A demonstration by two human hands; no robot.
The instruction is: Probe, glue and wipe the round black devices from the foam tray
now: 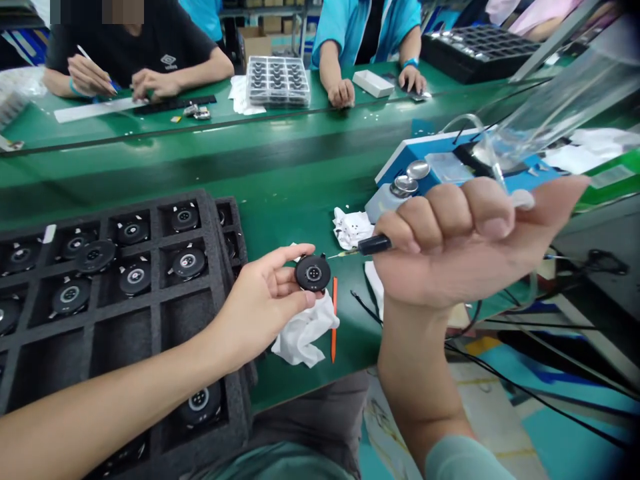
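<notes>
My left hand (250, 300) pinches a round black smartwatch body (313, 273) between thumb and fingers, its sensor side turned up. My right hand (460, 247) is closed in a fist around a black-handled tool (374, 245) with a thin, pointed tip. The tip reaches the watch body's right upper edge; whether it touches cannot be made out. Under my left hand a crumpled white cloth (305, 333) lies on the green table (280, 217), beside an orange stick (334, 320). Left of it, a black foam tray (156, 333) holds several watch bodies in its compartments.
A pump bottle (385, 200) with a metal lid stands beyond my right hand, near a blue-and-white device (405, 160). A clear tube (560, 100) slants above it. Across the table, two people work near a clear compartment box (279, 81). Cables (530, 373) hang at right.
</notes>
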